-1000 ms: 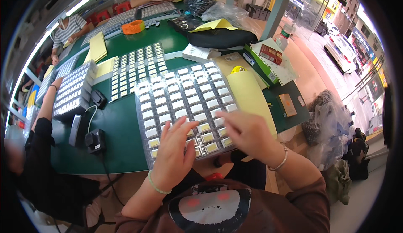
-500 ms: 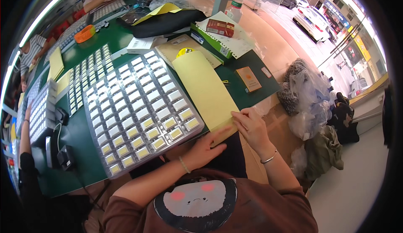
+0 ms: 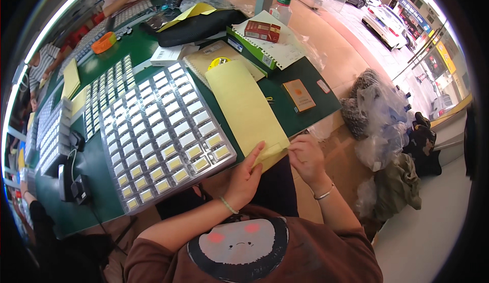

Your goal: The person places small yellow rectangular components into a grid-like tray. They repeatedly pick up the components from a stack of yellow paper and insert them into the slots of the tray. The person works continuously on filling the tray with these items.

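A long yellow paper sheet [image 3: 244,104] lies along the table's right part, its near end reaching the front edge. My left hand [image 3: 243,181] rests against that near end, fingers stretched and apart over the paper. At the sheet's near right corner, my right hand [image 3: 306,159] pinches with thumb and forefinger; what lies between the fingertips is too small to make out. Beside the sheet on the left stands a clear plastic tray [image 3: 168,135] with rows of small white blocks; several in the nearest rows have yellow tops.
An orange box [image 3: 299,95] and a green box [image 3: 252,48] with a red box [image 3: 262,31] on top lie farther right. A yellow tape measure [image 3: 218,63] sits beyond the sheet. Another tray [image 3: 109,89] stands farther left. Other people work along the table's left side.
My left hand has turned its fingers upward along the sheet's near end. My right hand has drawn into a tighter pinch at the corner. The view has shifted slightly.
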A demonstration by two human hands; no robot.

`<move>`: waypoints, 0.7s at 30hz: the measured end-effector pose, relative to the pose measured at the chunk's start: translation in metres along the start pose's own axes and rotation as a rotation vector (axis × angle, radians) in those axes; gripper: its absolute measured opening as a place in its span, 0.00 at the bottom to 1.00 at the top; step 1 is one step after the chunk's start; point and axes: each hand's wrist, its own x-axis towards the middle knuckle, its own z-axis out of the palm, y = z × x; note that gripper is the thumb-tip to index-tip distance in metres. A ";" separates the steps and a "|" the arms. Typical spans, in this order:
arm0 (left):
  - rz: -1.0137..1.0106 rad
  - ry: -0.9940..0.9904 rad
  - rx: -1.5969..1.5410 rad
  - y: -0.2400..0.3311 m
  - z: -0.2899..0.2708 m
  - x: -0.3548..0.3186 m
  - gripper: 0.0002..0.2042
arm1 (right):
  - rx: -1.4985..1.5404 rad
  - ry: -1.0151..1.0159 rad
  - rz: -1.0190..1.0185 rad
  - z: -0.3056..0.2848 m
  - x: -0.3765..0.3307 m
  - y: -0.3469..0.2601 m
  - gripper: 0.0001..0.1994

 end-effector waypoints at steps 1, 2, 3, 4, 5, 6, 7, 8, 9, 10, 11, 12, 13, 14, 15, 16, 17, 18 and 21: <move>0.041 0.001 0.035 -0.004 0.001 0.000 0.30 | 0.079 0.080 0.121 -0.002 -0.002 -0.003 0.06; 0.082 0.012 0.070 -0.007 0.001 0.000 0.31 | 0.170 0.152 0.238 -0.004 -0.002 -0.008 0.05; 0.102 0.011 0.121 -0.006 0.002 0.000 0.33 | 0.262 0.220 0.354 -0.005 0.003 -0.012 0.04; 0.079 -0.008 0.108 -0.004 -0.002 -0.003 0.34 | 0.337 0.140 0.389 -0.007 0.013 -0.018 0.03; 0.059 -0.031 0.090 -0.001 -0.005 -0.005 0.36 | 0.401 0.056 0.427 -0.012 0.026 -0.029 0.03; 0.002 -0.079 0.014 0.009 -0.008 -0.009 0.38 | 0.465 -0.021 0.462 -0.016 0.039 -0.039 0.03; -0.053 -0.124 -0.065 0.016 -0.013 -0.013 0.40 | 0.503 -0.121 0.539 -0.014 0.052 -0.051 0.03; 0.020 -0.159 0.127 0.019 -0.023 -0.018 0.42 | 0.531 -0.212 0.611 -0.011 0.066 -0.063 0.02; 0.095 -0.181 0.316 0.030 -0.031 -0.022 0.43 | 0.557 -0.304 0.692 -0.006 0.076 -0.073 0.02; 0.077 -0.248 0.477 0.044 -0.046 -0.034 0.43 | 0.588 -0.336 0.691 0.005 0.089 -0.080 0.05; 0.061 -0.321 0.631 0.072 -0.057 -0.045 0.42 | 0.621 -0.412 0.710 0.013 0.102 -0.084 0.06; -0.079 -0.402 0.618 0.113 -0.065 -0.055 0.34 | 0.657 -0.491 0.726 0.021 0.115 -0.088 0.07; -0.048 -0.426 0.583 0.130 -0.075 -0.066 0.30 | 0.692 -0.574 0.739 0.031 0.127 -0.093 0.08; -0.014 -0.456 0.548 0.140 -0.086 -0.074 0.27 | 0.686 -0.627 0.758 0.040 0.137 -0.097 0.09; 0.017 -0.491 0.514 0.150 -0.094 -0.079 0.24 | 0.680 -0.676 0.781 0.049 0.146 -0.099 0.10; 0.040 -0.353 0.537 0.166 -0.099 -0.086 0.21 | 0.673 -0.723 0.804 0.057 0.154 -0.099 0.11; 0.065 -0.209 0.554 0.176 -0.104 -0.092 0.17 | 0.678 -0.779 0.837 0.063 0.163 -0.101 0.11; 0.301 -0.005 0.659 0.172 -0.109 -0.091 0.17 | 0.682 -0.831 0.871 0.070 0.171 -0.101 0.11; 0.489 0.330 0.962 0.163 -0.127 -0.081 0.23 | 0.642 -0.943 0.922 0.083 0.183 -0.102 0.10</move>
